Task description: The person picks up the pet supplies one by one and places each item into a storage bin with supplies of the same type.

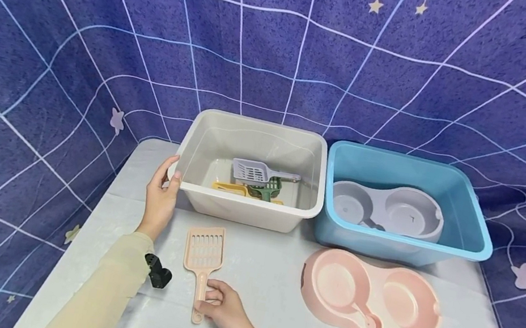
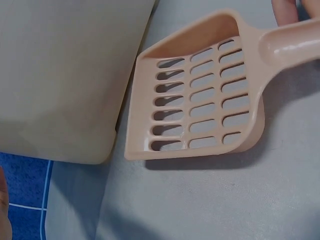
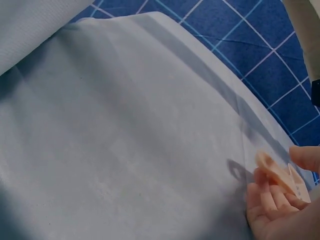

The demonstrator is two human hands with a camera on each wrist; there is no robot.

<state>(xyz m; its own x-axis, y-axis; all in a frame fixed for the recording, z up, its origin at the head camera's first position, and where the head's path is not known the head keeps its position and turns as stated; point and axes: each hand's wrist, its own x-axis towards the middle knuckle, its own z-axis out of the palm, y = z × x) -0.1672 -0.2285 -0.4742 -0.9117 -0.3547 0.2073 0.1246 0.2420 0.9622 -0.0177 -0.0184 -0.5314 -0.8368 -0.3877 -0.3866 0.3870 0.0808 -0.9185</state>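
Observation:
My right hand [image 1: 229, 311] holds a peach slotted litter scoop [image 1: 205, 249] by its handle, thumb over it and fingers curled beneath. The scoop's head points away, close over the table in front of a beige litter box [image 1: 245, 213]. In the left wrist view the scoop [image 2: 200, 105] lies beside the box wall [image 2: 60, 75], casting a shadow on the cloth. My left hand [image 1: 161, 199] grips the box's front left corner, thumb at the front rim. Inside the box lie a lilac scoop [image 1: 261, 172], a green scoop [image 1: 266, 192] and a yellow one [image 1: 230, 187].
A blue litter box [image 1: 399, 247] stands right of the beige one, with a grey double bowl [image 1: 381, 197] inside. A pink double bowl [image 1: 373, 282] rests on the white-covered table [image 1: 255, 277] in front. Behind hangs a blue grid-patterned curtain [image 1: 271, 45].

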